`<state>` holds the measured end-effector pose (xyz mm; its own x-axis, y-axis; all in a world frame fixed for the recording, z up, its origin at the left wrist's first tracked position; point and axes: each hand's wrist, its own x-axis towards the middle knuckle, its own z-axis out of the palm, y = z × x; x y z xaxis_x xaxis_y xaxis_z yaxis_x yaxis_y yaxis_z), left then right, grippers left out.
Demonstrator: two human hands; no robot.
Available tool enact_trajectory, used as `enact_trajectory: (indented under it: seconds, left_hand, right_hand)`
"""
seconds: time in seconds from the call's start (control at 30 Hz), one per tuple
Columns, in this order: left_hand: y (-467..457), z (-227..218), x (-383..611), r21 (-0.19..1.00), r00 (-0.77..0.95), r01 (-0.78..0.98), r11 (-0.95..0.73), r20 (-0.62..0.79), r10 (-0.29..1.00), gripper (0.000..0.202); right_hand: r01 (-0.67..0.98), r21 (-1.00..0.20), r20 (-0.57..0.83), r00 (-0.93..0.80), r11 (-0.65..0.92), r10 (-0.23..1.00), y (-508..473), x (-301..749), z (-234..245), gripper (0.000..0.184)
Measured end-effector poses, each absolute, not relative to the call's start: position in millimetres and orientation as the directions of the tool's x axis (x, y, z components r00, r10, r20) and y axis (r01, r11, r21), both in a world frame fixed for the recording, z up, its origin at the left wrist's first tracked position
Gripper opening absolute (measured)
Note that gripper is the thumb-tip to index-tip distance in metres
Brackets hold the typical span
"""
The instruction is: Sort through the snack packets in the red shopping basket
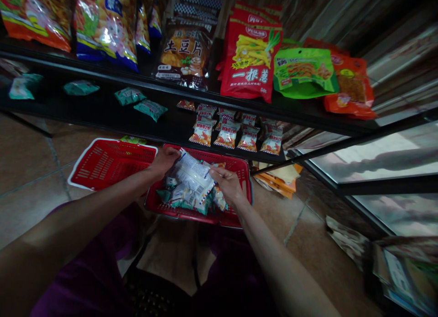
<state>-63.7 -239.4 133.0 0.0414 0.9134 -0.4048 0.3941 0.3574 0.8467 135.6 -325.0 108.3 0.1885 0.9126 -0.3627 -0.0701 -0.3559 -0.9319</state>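
Between my two hands is a white printed snack bag (193, 174), its back with small print turned up. My left hand (166, 159) pinches its upper left corner, and my right hand (226, 182) grips its right edge between thumb and fingers. Directly beneath the bag sits a red shopping basket (243, 173). Inside the basket lie several small teal snack packets (196, 205) and an orange-and-white packet (220, 199), partly covered by the bag.
A second red basket (111, 164) with a white rim stands at the left. Ahead, a black shelf (102, 121) carries teal packets (150, 109) and rows of small white-and-orange packets (226, 133). Larger snack bags (251, 57) fill the shelf above. Orange packaging (278, 184) lies on the floor at right.
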Motion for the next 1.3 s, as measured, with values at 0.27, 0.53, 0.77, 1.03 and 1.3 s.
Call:
enact_trajectory:
  seconds: [0.27, 0.53, 0.77, 1.03, 1.3]
  left_hand:
    - [-240, 126, -69, 0.82, 0.166, 0.25, 0.515, -0.561, 0.811, 0.012]
    - [-238, 137, -70, 0.75, 0.161, 0.21, 0.628, -0.66, 0.734, 0.009]
    - [-240, 143, -68, 0.748, 0.168, 0.184, 0.637, -0.663, 0.73, 0.012]
    - [-236, 134, -68, 0.746, 0.176, 0.183, 0.641, -0.666, 0.725, 0.013]
    - [-235, 131, -66, 0.63, 0.129, 0.175, 0.756, -0.776, 0.617, 0.018]
  right_hand:
    - [-0.038, -0.929, -0.368, 0.205, -0.368, 0.907, -326, 138, 102, 0.031]
    - [0.24, -0.921, -0.311, 0.019, -0.306, 0.95, -329, 136, 93, 0.045]
    - [0.311, -0.95, -0.059, -0.07, -0.035, 0.996, -331, 131, 92, 0.049]
    - [0.447, -0.831, 0.182, -0.345, 0.332, 0.921, -333, 125, 104, 0.064]
    - [0.434, -0.873, 0.06, -0.355, 0.221, 0.933, -335, 126, 107, 0.064]
